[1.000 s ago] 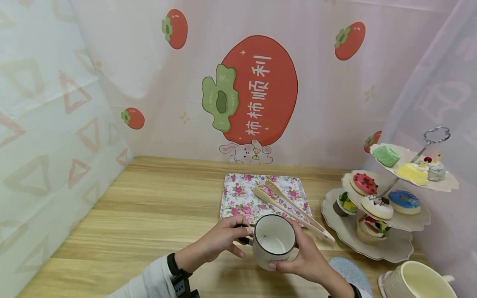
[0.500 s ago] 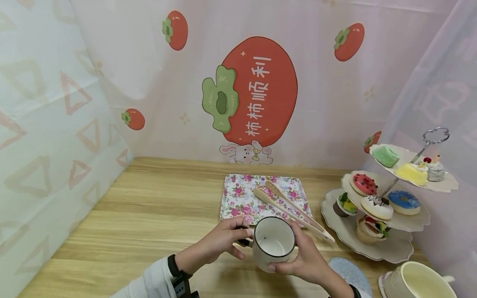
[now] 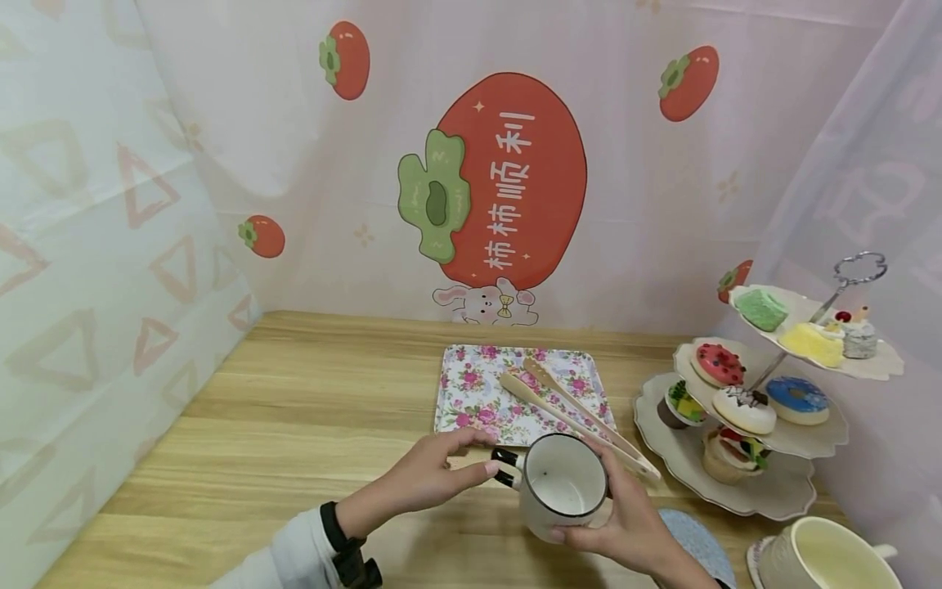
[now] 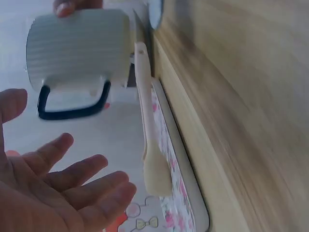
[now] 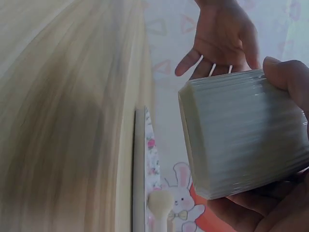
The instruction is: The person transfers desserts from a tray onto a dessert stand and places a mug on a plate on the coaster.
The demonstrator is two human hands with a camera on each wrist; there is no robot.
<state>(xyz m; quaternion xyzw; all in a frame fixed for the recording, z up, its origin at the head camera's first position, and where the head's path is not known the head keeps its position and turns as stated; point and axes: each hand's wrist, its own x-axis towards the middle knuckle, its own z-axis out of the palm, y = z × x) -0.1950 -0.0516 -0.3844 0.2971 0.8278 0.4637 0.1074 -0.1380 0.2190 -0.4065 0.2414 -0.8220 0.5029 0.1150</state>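
Note:
A white ribbed mug [image 3: 562, 483] with a dark rim and black handle is held up over the table by my right hand [image 3: 629, 519], its thumb on the near side and fingers round the far side. Nothing shows inside the mug but a small dark speck. My left hand [image 3: 427, 474] is just left of the black handle [image 3: 504, 468], fingers spread and apart from it in the left wrist view. That view also shows the mug's ribbed side [image 4: 79, 46]. From the right wrist, the mug's body [image 5: 246, 130] hides part of the left hand [image 5: 219, 41].
Behind the mug lies a floral tray [image 3: 471, 393] with wooden tongs [image 3: 552, 401] across it. A tiered stand [image 3: 802, 483] with toy donuts and cakes is at the right. A blue-grey round mat [image 3: 692, 540] and a cream cup [image 3: 791, 556] are near the front right.
The left hand has let go of the black handle and its fingers have opened. The right hand has carried the mug slightly right and toward me.

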